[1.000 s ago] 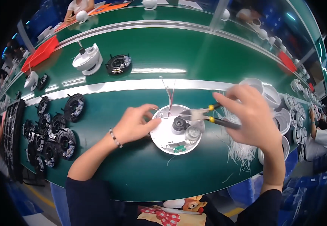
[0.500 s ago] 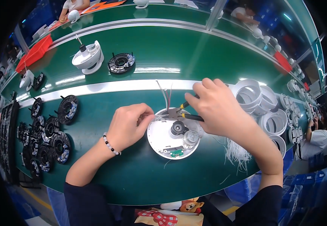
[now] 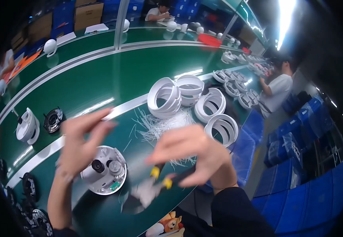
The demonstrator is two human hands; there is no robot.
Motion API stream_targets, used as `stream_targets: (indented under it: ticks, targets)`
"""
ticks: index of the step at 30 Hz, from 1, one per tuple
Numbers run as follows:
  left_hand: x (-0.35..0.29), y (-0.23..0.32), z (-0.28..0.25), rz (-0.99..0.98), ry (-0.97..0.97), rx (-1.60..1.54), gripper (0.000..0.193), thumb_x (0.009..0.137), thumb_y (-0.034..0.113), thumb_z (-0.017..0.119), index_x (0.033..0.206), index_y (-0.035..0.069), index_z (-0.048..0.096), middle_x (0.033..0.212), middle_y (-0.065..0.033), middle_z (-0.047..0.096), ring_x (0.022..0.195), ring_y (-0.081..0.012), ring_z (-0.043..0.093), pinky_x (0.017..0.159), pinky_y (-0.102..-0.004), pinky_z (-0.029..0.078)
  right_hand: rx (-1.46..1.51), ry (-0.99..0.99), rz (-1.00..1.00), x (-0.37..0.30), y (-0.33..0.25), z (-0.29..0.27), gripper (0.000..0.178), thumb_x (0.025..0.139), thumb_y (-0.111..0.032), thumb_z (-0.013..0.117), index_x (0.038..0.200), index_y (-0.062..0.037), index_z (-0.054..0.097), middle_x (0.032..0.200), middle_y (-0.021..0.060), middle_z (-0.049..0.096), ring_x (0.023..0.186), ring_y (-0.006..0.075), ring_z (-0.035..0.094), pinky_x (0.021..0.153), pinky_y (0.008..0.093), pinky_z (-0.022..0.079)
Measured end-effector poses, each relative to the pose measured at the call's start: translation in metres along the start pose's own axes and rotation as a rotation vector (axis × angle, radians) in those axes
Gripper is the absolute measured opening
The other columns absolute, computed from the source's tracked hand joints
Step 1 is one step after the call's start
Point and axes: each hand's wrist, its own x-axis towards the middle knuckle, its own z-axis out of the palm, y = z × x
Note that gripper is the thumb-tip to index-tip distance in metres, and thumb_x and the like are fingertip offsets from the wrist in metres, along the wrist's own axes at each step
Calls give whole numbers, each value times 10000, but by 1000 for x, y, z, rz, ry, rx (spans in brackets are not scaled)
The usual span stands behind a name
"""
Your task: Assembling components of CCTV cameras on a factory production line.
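My right hand (image 3: 197, 152), blurred by motion, is closed around the black and yellow handles of cutting pliers (image 3: 145, 191), whose grey jaws point down to the left over the table. A round white housing (image 3: 104, 190) lies open side up on the green table, holding a dark lens-like part, a small motor-like part and a green circuit board. My left hand (image 3: 82, 138) is raised above the housing's far left edge, thumb and forefinger in a pinch. Blur hides whatever is between those fingertips.
A pile of thin white plastic strips (image 3: 161, 128) lies beside several white rings (image 3: 165, 98). At left stand a white half-shell (image 3: 28, 126) and a black round part (image 3: 54, 120), with more black parts (image 3: 30, 187) nearer. A co-worker (image 3: 278, 89) is at the right; blue crates (image 3: 298, 197) stand below.
My head view has swung right. The pliers have come away from the housing's far edge toward me, and my left hand has lifted off the housing.
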Motion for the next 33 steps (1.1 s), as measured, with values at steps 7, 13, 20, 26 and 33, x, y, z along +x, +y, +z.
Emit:
stream_targets:
  ticks: [7,13,20,26,33]
  targets:
    - [-34,-32,-34,-119,350,225,554,738,78,595,1265,57,426,1064,-101,584,866,-166,554,632,-249,439,-294,-83,193,-43,-1,33,449,599,-108,702,1035,-65,602,819,72,575,663,241,555,586,322,440]
    - [-135,-67,-22,-894,-82,-479,516,864,204,551,1283,-16,344,1119,-130,531,951,-157,539,711,-286,482,-61,-97,139,-40,19,44,429,554,-84,723,975,-58,644,793,69,598,632,216,558,560,287,443]
    - [-66,-80,-9,-961,97,-701,220,892,98,434,1051,-22,527,1018,-134,582,931,-233,600,763,-336,521,55,-34,17,-10,28,74,438,532,-70,723,964,-46,647,788,65,604,641,206,568,570,282,446]
    - [-12,-77,29,-816,-344,-365,783,812,571,489,1331,20,291,1332,-156,345,1185,-277,401,796,-376,477,231,-125,86,-15,48,89,497,535,-49,689,1027,-49,621,869,102,603,761,258,589,651,317,476]
    - [58,-32,97,83,-626,180,708,673,406,670,1184,-39,463,1211,-220,470,1129,-342,448,956,-370,366,401,-161,14,-12,68,105,484,556,-85,669,1031,-11,613,895,113,598,785,267,579,684,320,469]
